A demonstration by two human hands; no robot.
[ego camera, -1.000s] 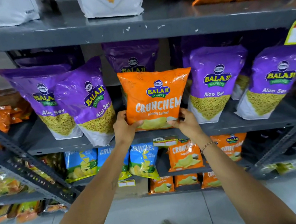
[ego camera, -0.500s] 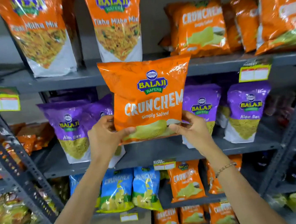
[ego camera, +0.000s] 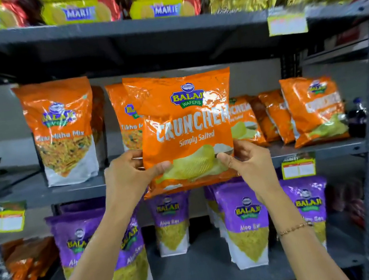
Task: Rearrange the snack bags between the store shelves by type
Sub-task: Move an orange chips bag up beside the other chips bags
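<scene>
The orange Crunchem bag (ego camera: 185, 128) is held upright in front of the middle shelf (ego camera: 316, 149), its lower edge hanging just below that shelf's front edge. Both hands grip the bag at its bottom corners. The left hand (ego camera: 129, 177) holds the lower left corner: its thumb lies across the printed front face, and its fingers (ego camera: 131, 155) wrap behind the left edge. The right hand (ego camera: 250, 166) holds the lower right corner in the same way, thumb on the front face and fingers (ego camera: 242, 146) curled behind the right edge. Both sets of fingers are closed narrowly on the bag; the bag sits between thumb and fingers on each side. A bracelet (ego camera: 293, 228) circles the right wrist.

On the middle shelf, 2 Mitha Mix bags (ego camera: 63, 132) stand toward the left end, 1 partly hidden behind the held bag. A row of matching Crunchem bags (ego camera: 313, 108) leans toward the right end. On the lower shelf (ego camera: 196, 274), purple Aloo Sev bags (ego camera: 246, 223) stand along its width. The top shelf (ego camera: 117, 27) carries Marie biscuit packs (ego camera: 155, 0).
</scene>
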